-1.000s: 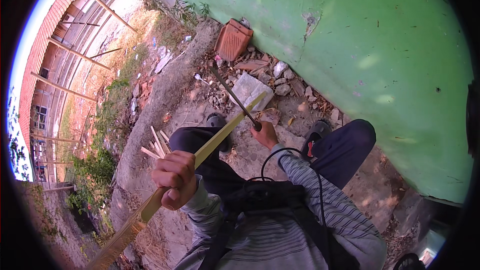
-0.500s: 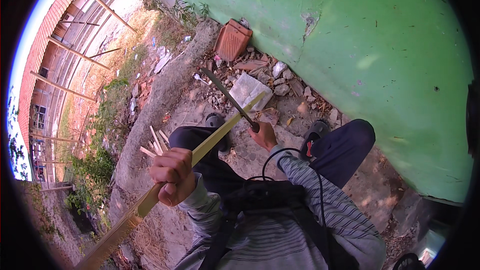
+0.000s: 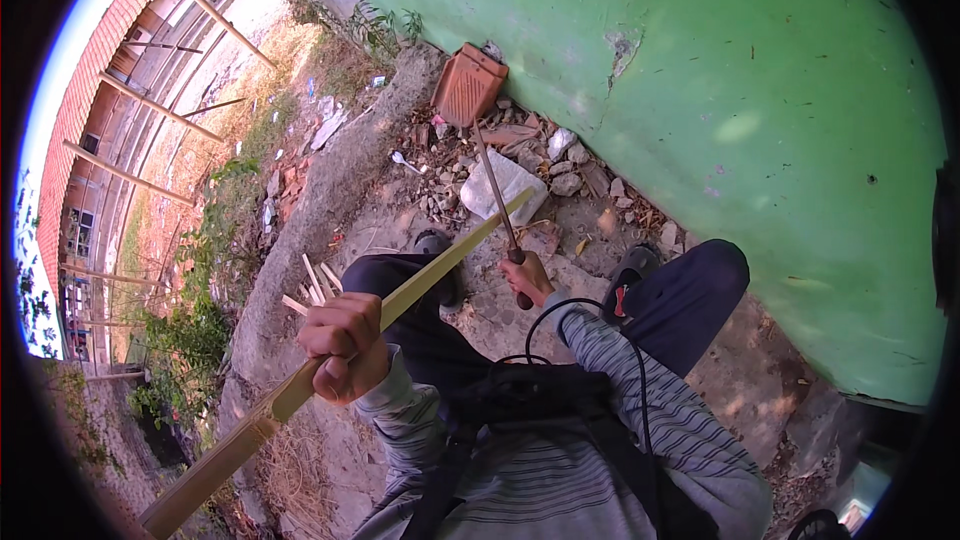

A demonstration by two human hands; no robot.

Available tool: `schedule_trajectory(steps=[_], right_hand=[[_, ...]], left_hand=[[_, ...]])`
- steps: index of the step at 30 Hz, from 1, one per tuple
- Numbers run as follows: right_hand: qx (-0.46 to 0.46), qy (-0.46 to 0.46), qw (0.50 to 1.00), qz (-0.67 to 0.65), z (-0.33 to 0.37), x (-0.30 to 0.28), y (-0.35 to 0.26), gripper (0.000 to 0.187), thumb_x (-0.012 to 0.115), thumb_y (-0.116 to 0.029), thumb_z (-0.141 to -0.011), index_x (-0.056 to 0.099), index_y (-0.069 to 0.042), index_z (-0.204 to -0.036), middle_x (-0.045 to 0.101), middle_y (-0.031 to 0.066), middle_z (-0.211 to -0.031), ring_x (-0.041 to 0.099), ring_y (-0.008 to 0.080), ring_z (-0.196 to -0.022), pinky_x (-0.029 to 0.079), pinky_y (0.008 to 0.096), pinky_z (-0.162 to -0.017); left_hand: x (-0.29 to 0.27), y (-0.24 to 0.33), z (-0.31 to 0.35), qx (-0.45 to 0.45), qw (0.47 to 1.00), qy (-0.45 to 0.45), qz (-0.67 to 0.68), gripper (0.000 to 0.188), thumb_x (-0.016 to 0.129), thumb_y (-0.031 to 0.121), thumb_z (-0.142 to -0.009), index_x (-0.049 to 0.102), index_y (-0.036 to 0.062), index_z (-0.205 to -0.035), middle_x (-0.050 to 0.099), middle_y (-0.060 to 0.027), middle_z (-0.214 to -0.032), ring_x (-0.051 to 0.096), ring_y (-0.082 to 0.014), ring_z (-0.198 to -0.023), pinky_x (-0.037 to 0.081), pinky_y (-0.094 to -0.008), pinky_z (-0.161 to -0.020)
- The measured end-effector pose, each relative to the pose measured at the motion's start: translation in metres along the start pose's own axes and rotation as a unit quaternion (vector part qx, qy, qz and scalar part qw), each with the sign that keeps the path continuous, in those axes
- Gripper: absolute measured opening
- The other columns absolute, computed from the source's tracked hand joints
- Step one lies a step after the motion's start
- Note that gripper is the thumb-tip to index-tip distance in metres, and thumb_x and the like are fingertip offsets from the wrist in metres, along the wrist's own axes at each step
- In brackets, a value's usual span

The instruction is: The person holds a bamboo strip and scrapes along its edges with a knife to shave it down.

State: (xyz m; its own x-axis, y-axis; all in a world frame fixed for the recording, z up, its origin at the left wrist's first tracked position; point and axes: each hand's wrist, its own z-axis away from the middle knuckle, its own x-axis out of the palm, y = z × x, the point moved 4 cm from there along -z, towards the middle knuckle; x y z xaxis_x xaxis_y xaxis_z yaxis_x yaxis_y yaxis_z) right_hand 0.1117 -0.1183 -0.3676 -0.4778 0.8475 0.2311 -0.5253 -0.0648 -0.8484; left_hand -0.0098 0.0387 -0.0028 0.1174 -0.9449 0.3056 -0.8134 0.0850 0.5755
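Observation:
A long pale yellow-green strip, which looks like split bamboo [image 3: 425, 282], slants from the lower left up toward the middle. My left hand [image 3: 343, 345] is wrapped round it partway along. My right hand [image 3: 528, 278] grips the dark handle of a long machete [image 3: 492, 176], its narrow blade pointing up and away. The blade passes close to the strip's far tip; whether they touch I cannot tell. Beyond that tip lies a whitish stone block [image 3: 503, 187] on the ground.
Short pale split sticks [image 3: 318, 280] lie left of my knee. A green wall [image 3: 760, 140] runs along the right. Rubble [image 3: 572, 165] and an orange-brown roof tile [image 3: 469, 84] sit at its foot. A black cable [image 3: 640, 380] hangs by my right arm.
The machete has swung from slanting left across the strip to pointing more straight ahead, its handle now showing. My left hand and the strip have barely moved.

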Motion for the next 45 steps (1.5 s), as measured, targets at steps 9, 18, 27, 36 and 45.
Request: schedule_trajectory(steps=[9, 18, 27, 36, 45], right_hand=[[-0.2, 0.167, 0.908, 0.327, -0.002, -0.01, -0.022, 0.025, 0.07, -0.024, -0.079, 0.066, 0.001, -0.075, 0.065, 0.0227, -0.071, 0.066, 0.0407, -0.069, 0.05, 0.0457, -0.061], [0.09, -0.016, 0.994, -0.062, -0.017, -0.015, 0.019, 0.026, 0.071, -0.022, -0.081, 0.065, 0.002, -0.081, 0.063, 0.0132, -0.064, 0.059, 0.0256, -0.052, 0.05, 0.0415, -0.056], [-0.279, 0.123, 0.894, 0.328, -0.001, -0.002, -0.028, 0.025, 0.071, -0.022, -0.082, 0.065, 0.002, -0.08, 0.065, 0.0168, -0.066, 0.064, 0.03, -0.058, 0.049, 0.0436, -0.059], [0.103, -0.064, 0.987, -0.103, -0.023, -0.026, 0.022, 0.021, 0.07, -0.021, -0.085, 0.058, -0.004, -0.08, 0.053, 0.0031, -0.054, 0.051, 0.0175, -0.042, 0.043, 0.0345, -0.043], [-0.193, 0.078, 0.934, 0.29, -0.001, -0.006, -0.016, 0.029, 0.072, -0.026, -0.08, 0.067, 0.002, -0.079, 0.067, 0.0156, -0.07, 0.063, 0.0277, -0.06, 0.048, 0.0416, -0.06]], left_hand=[[0.001, 0.001, 0.001, 0.008, 1.0, 0.003, -0.002, 0.041, 0.054, 0.028, -0.076, 0.023, 0.0132, -0.053, 0.024, 0.0041, -0.043, 0.016, -0.0077, -0.036, 0.013, -0.0257, -0.038], [-0.001, -0.002, -0.001, 0.002, 1.0, 0.006, 0.005, 0.043, 0.056, 0.028, -0.079, 0.024, 0.013, -0.053, 0.024, 0.0044, -0.044, 0.016, -0.0076, -0.036, 0.013, -0.0263, -0.038], [0.003, 0.0, 0.002, 0.011, 1.0, 0.006, -0.01, 0.043, 0.055, 0.027, -0.078, 0.022, 0.0132, -0.054, 0.022, 0.0044, -0.043, 0.015, -0.0076, -0.036, 0.013, -0.0257, -0.037], [-0.001, -0.005, -0.003, 0.001, 1.0, 0.019, 0.008, 0.042, 0.055, 0.027, -0.077, 0.022, 0.013, -0.054, 0.023, 0.0037, -0.043, 0.015, -0.0077, -0.036, 0.013, -0.0261, -0.037], [0.001, 0.0, 0.001, 0.011, 1.0, -0.003, -0.016, 0.046, 0.056, 0.031, -0.081, 0.022, 0.0134, -0.054, 0.023, 0.0042, -0.043, 0.016, -0.0073, -0.036, 0.013, -0.0262, -0.037]])
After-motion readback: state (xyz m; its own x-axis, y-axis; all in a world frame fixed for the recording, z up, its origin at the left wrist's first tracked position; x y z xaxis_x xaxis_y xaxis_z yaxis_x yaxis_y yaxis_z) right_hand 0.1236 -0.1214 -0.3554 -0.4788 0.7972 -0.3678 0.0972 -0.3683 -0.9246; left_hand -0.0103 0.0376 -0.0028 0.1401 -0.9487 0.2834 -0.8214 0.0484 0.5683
